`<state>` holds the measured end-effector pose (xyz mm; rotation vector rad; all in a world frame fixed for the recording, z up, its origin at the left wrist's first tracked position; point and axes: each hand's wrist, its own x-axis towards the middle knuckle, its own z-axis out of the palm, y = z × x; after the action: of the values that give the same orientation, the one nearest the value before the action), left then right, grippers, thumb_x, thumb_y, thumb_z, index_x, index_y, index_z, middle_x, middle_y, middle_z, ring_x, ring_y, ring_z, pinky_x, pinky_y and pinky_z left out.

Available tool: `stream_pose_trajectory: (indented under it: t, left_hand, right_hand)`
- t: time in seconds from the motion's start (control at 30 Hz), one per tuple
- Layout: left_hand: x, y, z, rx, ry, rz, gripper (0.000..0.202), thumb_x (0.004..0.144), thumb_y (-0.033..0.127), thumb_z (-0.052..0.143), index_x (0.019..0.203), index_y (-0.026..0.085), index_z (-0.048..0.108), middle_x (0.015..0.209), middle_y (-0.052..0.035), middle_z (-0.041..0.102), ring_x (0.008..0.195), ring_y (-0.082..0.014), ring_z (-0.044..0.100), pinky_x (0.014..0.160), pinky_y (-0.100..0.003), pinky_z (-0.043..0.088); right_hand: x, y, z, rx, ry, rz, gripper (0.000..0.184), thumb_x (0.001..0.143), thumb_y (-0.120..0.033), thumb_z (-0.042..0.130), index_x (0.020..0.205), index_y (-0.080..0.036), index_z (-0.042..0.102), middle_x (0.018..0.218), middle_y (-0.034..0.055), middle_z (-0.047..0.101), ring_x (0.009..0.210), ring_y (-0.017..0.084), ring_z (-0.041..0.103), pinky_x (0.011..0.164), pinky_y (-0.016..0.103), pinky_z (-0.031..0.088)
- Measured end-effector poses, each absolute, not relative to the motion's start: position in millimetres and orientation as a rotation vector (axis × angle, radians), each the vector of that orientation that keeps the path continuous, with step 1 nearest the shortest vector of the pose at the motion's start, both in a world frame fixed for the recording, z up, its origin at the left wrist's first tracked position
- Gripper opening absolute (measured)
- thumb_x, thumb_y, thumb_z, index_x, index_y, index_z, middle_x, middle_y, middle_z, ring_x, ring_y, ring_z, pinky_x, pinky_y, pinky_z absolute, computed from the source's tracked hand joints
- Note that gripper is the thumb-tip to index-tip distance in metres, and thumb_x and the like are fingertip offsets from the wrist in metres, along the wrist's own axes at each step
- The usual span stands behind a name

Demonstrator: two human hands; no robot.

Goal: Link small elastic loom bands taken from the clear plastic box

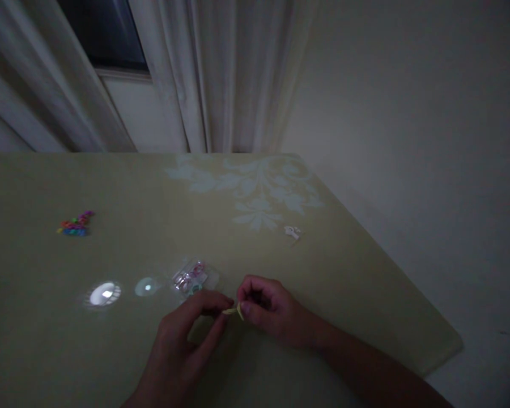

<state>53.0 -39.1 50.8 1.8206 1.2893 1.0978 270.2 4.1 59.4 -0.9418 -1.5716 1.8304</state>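
Observation:
Between my two hands, just above the table, runs a thin pale yellow strip (230,311) that looks like cord or folded paper; its exact kind is unclear. My left hand (186,334) pinches one end between thumb and forefinger. The other end, with a small bent or looped tip, is pinched by my right hand (276,310), its remaining fingers curled. Right behind my left fingers lies a clear plastic case (191,276) with pink, white and teal ring-like pieces in it. My left hand partly covers the case's near edge.
On the left of the pale green table (123,351) lies a cluster of small multicoloured pieces (75,224). A few small white scraps (293,232) lie beyond my right hand. Curtains (238,79) hang behind the far edge; a wall (429,141) stands at the right. Lamp reflections shine on the tabletop.

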Motion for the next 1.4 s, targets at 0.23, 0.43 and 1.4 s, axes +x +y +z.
stream_pose_trajectory:
  t: [0.23,0.43,1.4]
  left_hand:
    - [51.1,-38.2,51.2,1.871,1.245,1.135,0.019,0.094,0.019,0.066,0.105,0.031,0.075,0.097,0.0033,0.082,0.086,-0.0156,0.079,0.077,-0.021,0.063]
    - [53.8,-40.6,49.5,1.878,1.217,1.196,0.025,0.091,0.018,0.071,0.111,0.033,0.075,0.095,0.0044,0.082,0.083,-0.0141,0.080,0.074,-0.018,0.062]
    - [26.7,-16.1,49.0,2.123,1.675,1.266,0.012,0.095,0.028,0.067,0.102,0.026,0.077,0.095,-0.0020,0.075,0.074,-0.0166,0.069,0.068,-0.026,0.056]
  right_hand:
    - [268.7,6.0,57.9,-0.971,-1.521,1.760,0.041,0.093,-0.056,0.070,0.092,-0.017,0.060,0.076,-0.0038,0.049,0.066,0.010,0.040,0.059,0.023,0.032]
    - [264.6,0.2,54.0,-1.016,-1.515,1.770,0.041,0.086,-0.053,0.079,0.092,-0.016,0.064,0.069,-0.0055,0.048,0.061,0.009,0.038,0.055,0.022,0.030]
    - [305.2,45.8,49.6,-1.324,-1.984,0.416,0.023,0.098,-0.028,0.061,0.119,-0.022,0.069,0.109,0.0118,0.064,0.101,0.026,0.062,0.094,0.042,0.051]
